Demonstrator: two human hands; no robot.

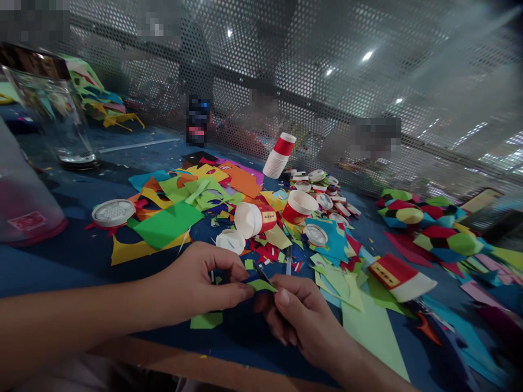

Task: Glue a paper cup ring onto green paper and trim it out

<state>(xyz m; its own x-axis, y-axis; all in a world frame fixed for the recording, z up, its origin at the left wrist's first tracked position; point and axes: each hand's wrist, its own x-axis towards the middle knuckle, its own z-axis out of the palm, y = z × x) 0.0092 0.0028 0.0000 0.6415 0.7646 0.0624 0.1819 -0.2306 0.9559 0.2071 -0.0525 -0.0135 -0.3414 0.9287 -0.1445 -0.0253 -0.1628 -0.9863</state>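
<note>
My left hand (200,283) pinches one end of a small green paper piece (262,285) between thumb and forefinger. At the other end, the thumb and fingers of my right hand (302,313) are closed on the same piece. Something narrow and dark shows against the paper between the hands; what it is, I cannot tell. Below my left hand lies a light green paper scrap (207,320). Just beyond the hands are a white lid (231,241), a red and white paper cup on its side (265,218), and many coloured scraps.
Coloured paper sheets (169,223) cover the blue table. An upright paper cup (301,206), a tilted cup stack (280,155) and lids (316,235) lie beyond. A glass jar (61,120) and pinkish container (26,201) stand left; paper balls (447,239) and another cup (400,277) are right.
</note>
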